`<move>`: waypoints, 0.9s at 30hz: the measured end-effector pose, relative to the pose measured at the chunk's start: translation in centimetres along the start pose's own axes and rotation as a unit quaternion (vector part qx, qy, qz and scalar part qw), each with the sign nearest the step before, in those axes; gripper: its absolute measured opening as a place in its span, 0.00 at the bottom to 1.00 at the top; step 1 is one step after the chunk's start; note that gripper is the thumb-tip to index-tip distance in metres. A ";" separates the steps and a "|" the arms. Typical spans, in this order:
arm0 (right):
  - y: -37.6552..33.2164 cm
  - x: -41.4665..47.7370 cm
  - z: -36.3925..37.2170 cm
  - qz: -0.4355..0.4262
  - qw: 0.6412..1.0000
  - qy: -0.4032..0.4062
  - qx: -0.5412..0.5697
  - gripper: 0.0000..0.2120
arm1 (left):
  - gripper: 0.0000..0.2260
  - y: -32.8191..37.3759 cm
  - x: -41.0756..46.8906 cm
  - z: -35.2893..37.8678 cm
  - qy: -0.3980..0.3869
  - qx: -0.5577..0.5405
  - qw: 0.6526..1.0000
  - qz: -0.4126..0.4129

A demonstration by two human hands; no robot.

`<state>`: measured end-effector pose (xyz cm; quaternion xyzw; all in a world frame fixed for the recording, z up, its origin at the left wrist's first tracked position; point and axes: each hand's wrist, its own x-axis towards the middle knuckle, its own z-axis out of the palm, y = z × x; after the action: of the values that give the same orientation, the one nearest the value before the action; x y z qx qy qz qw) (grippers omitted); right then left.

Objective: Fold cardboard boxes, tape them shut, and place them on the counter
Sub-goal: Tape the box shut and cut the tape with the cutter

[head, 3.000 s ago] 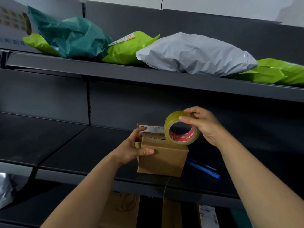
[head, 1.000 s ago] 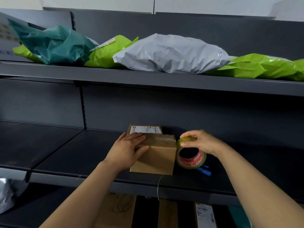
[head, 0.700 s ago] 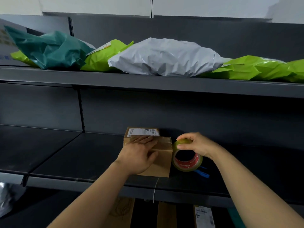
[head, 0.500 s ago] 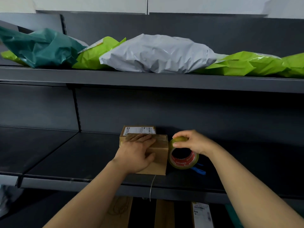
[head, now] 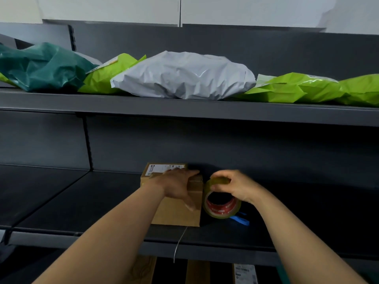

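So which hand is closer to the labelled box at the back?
Left. The left hand presses the front box, fingers beside the labelled box; the right hand grips the tape roll farther right.

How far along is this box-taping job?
Done: the cardboard box stands folded shut on the shelf. In hand: the left hand presses its top while the right hand grips the tape roll beside it. Left: finishing the taping, then placing the box.
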<state>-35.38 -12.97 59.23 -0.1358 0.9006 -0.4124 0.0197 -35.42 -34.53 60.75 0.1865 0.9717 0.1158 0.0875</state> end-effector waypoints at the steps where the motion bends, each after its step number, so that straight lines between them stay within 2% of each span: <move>1: -0.1 -0.2 -0.3 -0.003 1.000 0.009 0.016 0.21 | 0.51 -0.1 -0.1 -0.1 0.015 -0.022 1.000 0.007; 6: -1.5 -1.0 -1.5 -0.065 0.978 0.059 0.191 0.23 | 0.50 -2.2 -3.1 -1.4 0.098 -0.183 0.978 0.010; 9: -3.5 -1.3 -0.7 -0.096 0.955 0.056 0.274 0.23 | 0.49 -4.8 -5.7 -1.3 0.138 -0.292 0.946 0.023; 13: -7.2 -0.8 1.9 -0.119 0.938 0.037 0.322 0.20 | 0.46 -7.7 -9.1 0.0 0.180 -0.393 0.901 0.044; 17: -9.7 0.0 3.2 -0.118 0.947 0.030 0.296 0.23 | 0.50 -11.5 -12.0 0.4 0.211 -0.469 0.856 0.044; 27: -13.5 -0.3 4.6 -0.118 0.970 -0.001 0.211 0.21 | 0.51 -15.2 -14.5 1.4 0.219 -0.539 0.810 0.079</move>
<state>-31.36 -24.69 66.30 -0.2339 0.7708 -0.5926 0.0001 -27.07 -53.52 57.33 0.1551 0.7287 0.6651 -0.0507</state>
